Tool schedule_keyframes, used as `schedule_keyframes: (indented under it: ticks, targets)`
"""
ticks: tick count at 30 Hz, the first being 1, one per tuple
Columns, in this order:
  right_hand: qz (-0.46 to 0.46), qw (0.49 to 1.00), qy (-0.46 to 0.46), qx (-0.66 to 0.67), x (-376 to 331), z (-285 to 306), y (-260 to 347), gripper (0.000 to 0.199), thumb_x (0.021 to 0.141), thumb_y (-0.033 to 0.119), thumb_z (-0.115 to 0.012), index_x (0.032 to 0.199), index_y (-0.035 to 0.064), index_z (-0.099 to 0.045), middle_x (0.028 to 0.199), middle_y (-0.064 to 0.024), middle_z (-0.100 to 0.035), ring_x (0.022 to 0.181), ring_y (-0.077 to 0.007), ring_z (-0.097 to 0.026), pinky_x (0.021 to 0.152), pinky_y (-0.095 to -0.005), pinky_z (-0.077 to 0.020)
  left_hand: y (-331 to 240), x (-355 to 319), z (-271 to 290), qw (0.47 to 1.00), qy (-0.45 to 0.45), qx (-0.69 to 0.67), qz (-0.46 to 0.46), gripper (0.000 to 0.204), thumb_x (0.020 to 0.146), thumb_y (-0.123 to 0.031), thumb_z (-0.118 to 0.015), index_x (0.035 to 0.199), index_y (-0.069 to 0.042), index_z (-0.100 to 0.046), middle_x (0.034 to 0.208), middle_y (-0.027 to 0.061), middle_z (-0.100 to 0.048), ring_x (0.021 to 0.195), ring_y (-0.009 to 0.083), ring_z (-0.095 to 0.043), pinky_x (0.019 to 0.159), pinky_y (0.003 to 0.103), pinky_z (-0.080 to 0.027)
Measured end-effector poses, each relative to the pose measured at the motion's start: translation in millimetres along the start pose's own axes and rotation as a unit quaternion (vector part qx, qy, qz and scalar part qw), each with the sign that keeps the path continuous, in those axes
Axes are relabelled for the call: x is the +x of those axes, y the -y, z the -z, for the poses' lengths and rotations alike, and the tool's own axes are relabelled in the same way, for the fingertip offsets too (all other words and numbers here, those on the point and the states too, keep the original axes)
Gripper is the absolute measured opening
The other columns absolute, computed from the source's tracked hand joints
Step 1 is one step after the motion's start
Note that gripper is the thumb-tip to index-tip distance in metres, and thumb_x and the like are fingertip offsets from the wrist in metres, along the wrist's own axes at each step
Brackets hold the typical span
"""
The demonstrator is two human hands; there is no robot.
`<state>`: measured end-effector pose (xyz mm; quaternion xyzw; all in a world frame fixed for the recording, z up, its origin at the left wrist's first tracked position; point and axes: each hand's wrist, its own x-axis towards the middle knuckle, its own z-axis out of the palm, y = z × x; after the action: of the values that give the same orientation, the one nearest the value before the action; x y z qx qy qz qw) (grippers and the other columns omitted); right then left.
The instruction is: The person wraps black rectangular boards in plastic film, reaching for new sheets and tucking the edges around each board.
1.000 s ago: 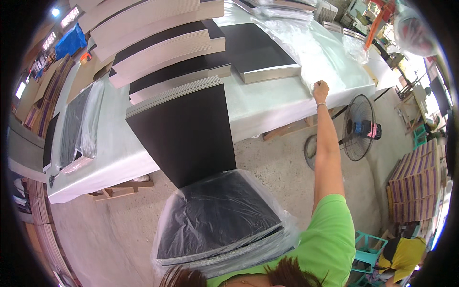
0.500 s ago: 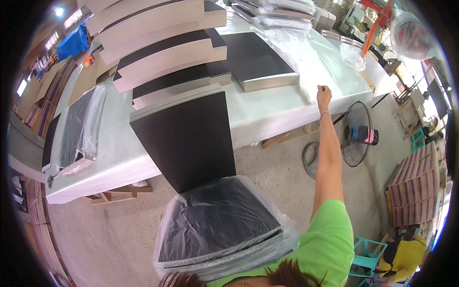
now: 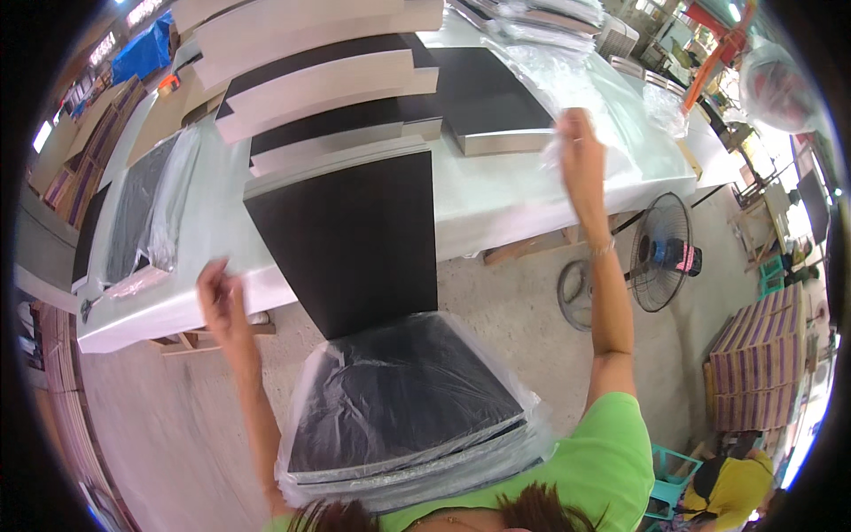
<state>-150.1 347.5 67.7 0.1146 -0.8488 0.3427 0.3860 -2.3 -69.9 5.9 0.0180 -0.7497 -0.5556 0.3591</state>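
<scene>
1. Near the middle of the scene, between the white-covered table point(image 3: 487, 199) and the person, a stack of black boards point(image 3: 350, 244) stands on edge, leaning a little. Its broad face is plain, flat black and looks toward the person; along its top the pale edges of several layers show.
2. At the near side, a wrapped bundle point(image 3: 403, 399) lies flat close to the person's body. It is black under clear, wrinkled plastic, which catches the light and hangs loosely at the sides. Whether this bundle touches the standing boards, I cannot tell.
3. On the far right part of the table, clear plastic film point(image 3: 572, 80) is spread, shiny and creased, beside a thick black block point(image 3: 492, 89) with pale sides.
4. To the right, the right hand point(image 3: 581, 155) is above the near table edge, close to the film. Its fingers are bent together and blurred; I cannot tell whether they grip the film.
5. To the left, the left hand point(image 3: 222, 297) is raised before the near table edge, half open, with fingers loosely bent. It is blurred also.
</scene>
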Motion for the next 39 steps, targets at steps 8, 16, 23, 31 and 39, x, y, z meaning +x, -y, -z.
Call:
schedule_keyframes:
  ticks: [8, 16, 23, 31, 39]
  targets:
    - [-0.007, 0.862, 0.348, 0.369, -61.3, 25.3, 178.2, 0.011, 0.084, 0.007, -0.054, 0.094, 0.0018, -0.055, 0.084, -0.0062, -0.054, 0.075, -0.0148, -0.055, 0.067, -0.025, -0.0432, -45.3, -8.9, -122.0, 0.846, 0.479, -0.004, -0.236, 0.026, 0.068, -0.002, -0.057, 0.093, -0.006, -0.06, 0.1, 0.0107, -0.06, 0.102, 0.0272, -0.053, 0.1, 0.047, -0.03]
    - [-0.242, 0.947, 0.168, 0.127, -54.2, 70.3, 70.1, 0.013, 0.086, 0.014, -0.058, 0.091, 0.0026, -0.054, 0.078, 0.0025, -0.047, 0.065, -0.0028, -0.038, 0.055, -0.0166, -0.0277, -10.6, 7.9, -83.6, 0.915, 0.397, -0.044, -0.057, 0.012, 0.081, -0.007, -0.046, 0.086, -0.001, -0.055, 0.079, 0.0137, -0.054, 0.07, 0.0243, -0.053, 0.064, 0.033, -0.041]
    - [0.066, 0.976, 0.203, 0.051, -93.6, -16.1, 134.0, 0.051, 0.08, 0.012, -0.062, 0.126, 0.0059, -0.04, 0.106, -0.0111, -0.055, 0.103, -0.0247, -0.048, 0.092, -0.0347, -0.0341, -40.8, 6.0, -103.3, 0.889, 0.429, -0.155, -0.025, 0.018, 0.092, -0.016, -0.039, 0.1, -0.002, -0.048, 0.075, 0.0141, -0.057, 0.071, 0.0252, -0.055, 0.068, 0.035, -0.043]
    - [-0.212, 0.871, 0.281, 0.343, -94.9, -61.5, 135.7, 0.02, 0.089, 0.017, -0.056, 0.103, 0.0052, -0.049, 0.06, 0.0021, -0.047, 0.05, -0.0022, -0.04, 0.044, -0.0175, -0.0299, -23.9, 28.1, -43.2, 0.799, 0.585, -0.025, 0.139, 0.059, 0.076, -0.043, -0.066, 0.117, -0.005, -0.047, 0.086, 0.0047, -0.055, 0.082, 0.0143, -0.051, 0.072, 0.027, -0.04]
    - [-0.29, 0.842, 0.167, 0.424, -95.7, -80.2, 121.6, 0.014, 0.092, 0.021, -0.052, 0.091, 0.0068, -0.052, 0.059, 0.0024, -0.047, 0.043, -0.0009, -0.031, 0.041, -0.018, -0.0289, 25.2, -18.2, -33.4, 0.846, 0.516, -0.044, 0.123, 0.041, 0.076, -0.033, -0.069, 0.104, -0.005, -0.057, 0.091, 0.0048, -0.055, 0.086, 0.0157, -0.051, 0.076, 0.029, -0.04]
